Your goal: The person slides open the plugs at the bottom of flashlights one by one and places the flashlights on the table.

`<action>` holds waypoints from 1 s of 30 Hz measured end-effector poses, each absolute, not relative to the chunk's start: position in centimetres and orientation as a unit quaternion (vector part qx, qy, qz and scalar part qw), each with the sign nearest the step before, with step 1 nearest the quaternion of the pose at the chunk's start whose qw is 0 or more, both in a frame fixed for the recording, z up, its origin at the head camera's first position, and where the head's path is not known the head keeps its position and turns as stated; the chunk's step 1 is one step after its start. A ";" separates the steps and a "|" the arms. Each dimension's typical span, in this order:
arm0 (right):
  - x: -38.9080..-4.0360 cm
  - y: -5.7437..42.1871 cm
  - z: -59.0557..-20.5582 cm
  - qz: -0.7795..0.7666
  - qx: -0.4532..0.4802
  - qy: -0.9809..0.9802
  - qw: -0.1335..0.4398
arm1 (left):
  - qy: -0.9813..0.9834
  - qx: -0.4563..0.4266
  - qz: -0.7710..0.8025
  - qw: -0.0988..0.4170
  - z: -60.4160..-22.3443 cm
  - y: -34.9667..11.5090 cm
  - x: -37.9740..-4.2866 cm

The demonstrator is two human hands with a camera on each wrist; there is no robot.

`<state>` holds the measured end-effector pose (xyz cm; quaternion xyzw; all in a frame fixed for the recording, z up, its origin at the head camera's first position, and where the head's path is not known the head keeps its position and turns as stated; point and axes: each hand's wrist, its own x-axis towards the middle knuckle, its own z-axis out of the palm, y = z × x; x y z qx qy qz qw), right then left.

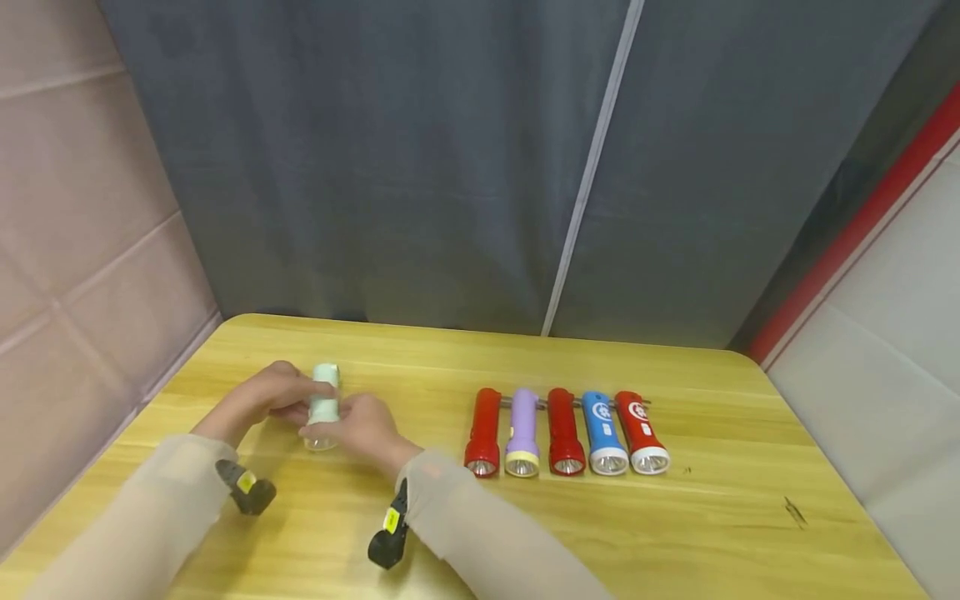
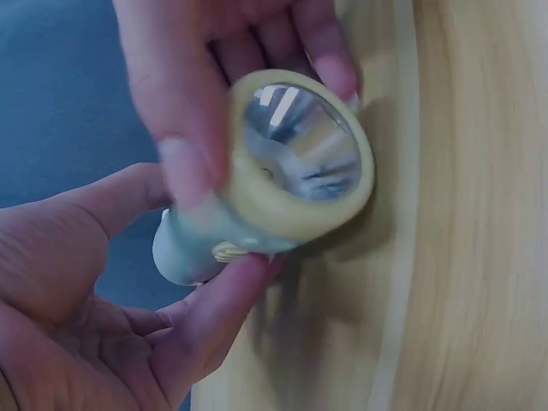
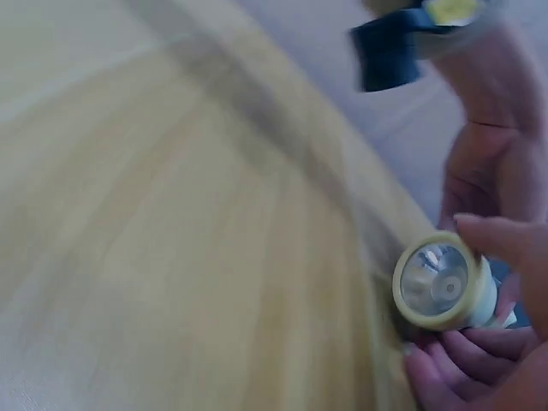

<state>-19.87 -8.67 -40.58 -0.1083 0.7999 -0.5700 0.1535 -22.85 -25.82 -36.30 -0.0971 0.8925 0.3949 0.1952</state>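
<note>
A pale green flashlight [image 1: 325, 408] with a cream lens ring [image 2: 261, 201] is between both hands at the table's left, its lens towards the near side. My left hand [image 1: 277, 392] grips the body, thumb and fingers on opposite sides in the left wrist view. With its thumb and fingers around the lens end, my right hand [image 1: 367, 425] holds the same flashlight. The clear reflector [image 3: 435, 278] shows in the right wrist view. Whether the flashlight touches the table cannot be told.
Right of the hands, several flashlights stand in a row on the wooden table [image 1: 720, 533]: a red one [image 1: 483, 429], a purple one [image 1: 523, 429], another red one [image 1: 564, 429], a blue one [image 1: 603, 429] and a red-and-white one [image 1: 640, 429]. A grey curtain [image 1: 375, 167] hangs behind.
</note>
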 end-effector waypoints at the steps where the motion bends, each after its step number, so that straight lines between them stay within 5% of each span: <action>1: -19.9 -8.5 -40.5 -0.583 -0.096 0.790 0.166 | 0.889 -0.092 0.405 0.195 -36.2 -25.7 -22.8; 8: -19.9 -6.9 -39.9 -0.684 -0.068 0.683 0.248 | 0.855 -0.048 0.469 0.216 -35.3 -25.2 -22.2; 30: -18.7 2.5 -36.9 -0.640 -0.116 0.734 0.197 | 0.777 0.015 0.611 0.149 -33.5 -17.9 -20.9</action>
